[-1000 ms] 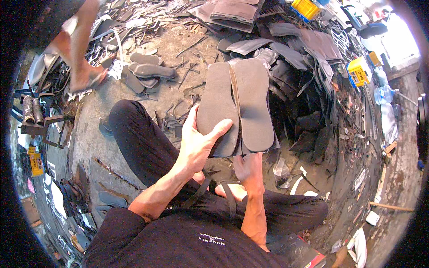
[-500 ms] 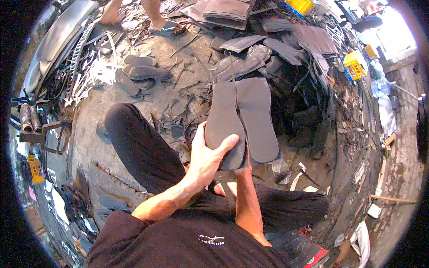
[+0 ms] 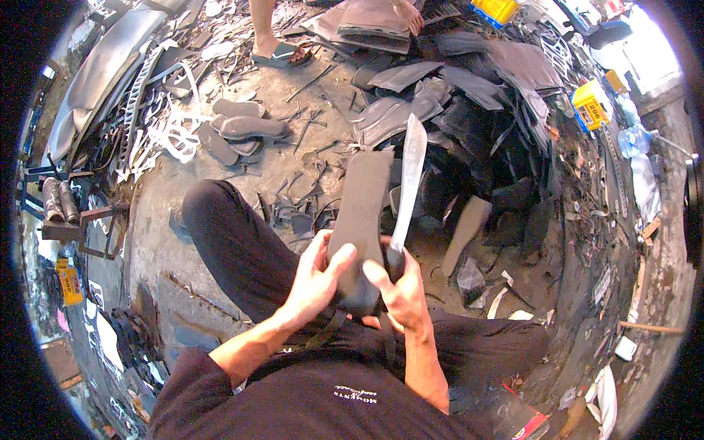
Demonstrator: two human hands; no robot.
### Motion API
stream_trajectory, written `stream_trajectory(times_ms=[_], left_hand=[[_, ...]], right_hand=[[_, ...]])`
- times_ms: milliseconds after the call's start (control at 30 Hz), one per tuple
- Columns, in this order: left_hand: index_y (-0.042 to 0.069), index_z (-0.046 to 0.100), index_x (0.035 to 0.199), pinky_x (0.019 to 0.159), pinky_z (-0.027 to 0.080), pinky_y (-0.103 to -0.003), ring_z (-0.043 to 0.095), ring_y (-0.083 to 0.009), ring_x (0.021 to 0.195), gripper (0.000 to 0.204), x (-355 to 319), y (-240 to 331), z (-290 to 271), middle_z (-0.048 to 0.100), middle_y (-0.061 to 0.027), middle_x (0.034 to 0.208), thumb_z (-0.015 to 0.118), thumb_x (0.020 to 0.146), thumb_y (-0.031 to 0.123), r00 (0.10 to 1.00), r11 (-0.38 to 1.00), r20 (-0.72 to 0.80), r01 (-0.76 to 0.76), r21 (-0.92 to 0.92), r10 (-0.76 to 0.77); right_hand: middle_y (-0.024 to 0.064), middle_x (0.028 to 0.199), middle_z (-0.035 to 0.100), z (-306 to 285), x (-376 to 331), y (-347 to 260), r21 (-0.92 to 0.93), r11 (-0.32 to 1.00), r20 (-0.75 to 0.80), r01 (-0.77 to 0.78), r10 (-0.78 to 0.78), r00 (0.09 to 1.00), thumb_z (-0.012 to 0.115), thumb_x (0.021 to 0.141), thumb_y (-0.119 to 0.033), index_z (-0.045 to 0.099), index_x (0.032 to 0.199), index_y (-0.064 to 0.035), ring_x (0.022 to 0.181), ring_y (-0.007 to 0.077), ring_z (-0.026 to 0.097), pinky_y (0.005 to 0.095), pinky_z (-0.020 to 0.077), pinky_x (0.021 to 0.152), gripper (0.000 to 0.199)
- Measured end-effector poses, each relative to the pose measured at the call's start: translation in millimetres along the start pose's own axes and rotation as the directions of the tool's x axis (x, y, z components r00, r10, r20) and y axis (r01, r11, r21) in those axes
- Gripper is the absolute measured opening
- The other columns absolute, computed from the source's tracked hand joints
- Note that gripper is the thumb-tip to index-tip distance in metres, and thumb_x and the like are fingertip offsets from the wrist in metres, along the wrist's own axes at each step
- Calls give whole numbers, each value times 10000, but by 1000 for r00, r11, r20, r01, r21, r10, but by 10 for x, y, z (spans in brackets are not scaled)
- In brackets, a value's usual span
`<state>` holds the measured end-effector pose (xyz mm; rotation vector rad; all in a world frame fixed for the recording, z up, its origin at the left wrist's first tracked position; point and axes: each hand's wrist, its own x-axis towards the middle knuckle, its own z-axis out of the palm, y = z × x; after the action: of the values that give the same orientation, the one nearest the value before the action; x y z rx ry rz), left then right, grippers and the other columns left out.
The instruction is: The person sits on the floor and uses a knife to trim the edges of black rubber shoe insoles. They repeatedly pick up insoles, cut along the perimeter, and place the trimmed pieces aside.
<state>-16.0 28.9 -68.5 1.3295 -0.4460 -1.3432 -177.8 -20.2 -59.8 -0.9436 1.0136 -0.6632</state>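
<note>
From my end of the feed, both hands are busy in front of the lap. The left hand (image 3: pixel 312 284) grips a grey-brown sole-shaped piece (image 3: pixel 364 194) by its near end, thumb on top, which I figure steadies it while leaving the far end free. Can't tell if there's a second layer underneath, it's pretty dark there.

The right hand (image 3: pixel 405 295) is wrapped round the dark handle of a knife (image 3: pixel 412 169), blade pointing up and away from the body, right beside the piece's right side. My read is that it's held like that to keep the edge off the legs (image 3: pixel 231 242) and the other hand. The right thumb is close to the piece too, but I can't say whether it's pressing on it.

Another sole (image 3: pixel 466 233) is off to the right, tilted and blurry, so no clue if it's resting on something. Further out there's a heap of dark sheets (image 3: pixel 392 117), and a small pile of soles (image 3: pixel 253 127) on the left, probably kept together as a set. Somebody else's foot (image 3: pixel 277 55) and hand (image 3: pixel 408 16) are up top, well apart from the blade
</note>
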Motion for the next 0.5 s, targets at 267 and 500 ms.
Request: stream_trajectory(times_ms=[267,500], left_hand=[[94,730,1229,789,537,-246,657,-46,851,336,241,436,-86,752,36,1037,676,1070,385,958,960,182,247,-131,-222],[95,711,1165,707,566,-246,678,-60,796,302,77,543,-49,740,22,973,694,1057,376,906,939,364,293,-177,-214]], right_hand=[[80,751,683,-119,-495,-166,-420,907,-113,-27,-22,993,504,1099,-533,634,1186,21,825,192,760,321,573,684,576],[229,993,686,-297,-784,500,-782,601,-160,164,-448,879,553,1077,-510,637,1165,-24,859,452,710,475,560,744,501]])
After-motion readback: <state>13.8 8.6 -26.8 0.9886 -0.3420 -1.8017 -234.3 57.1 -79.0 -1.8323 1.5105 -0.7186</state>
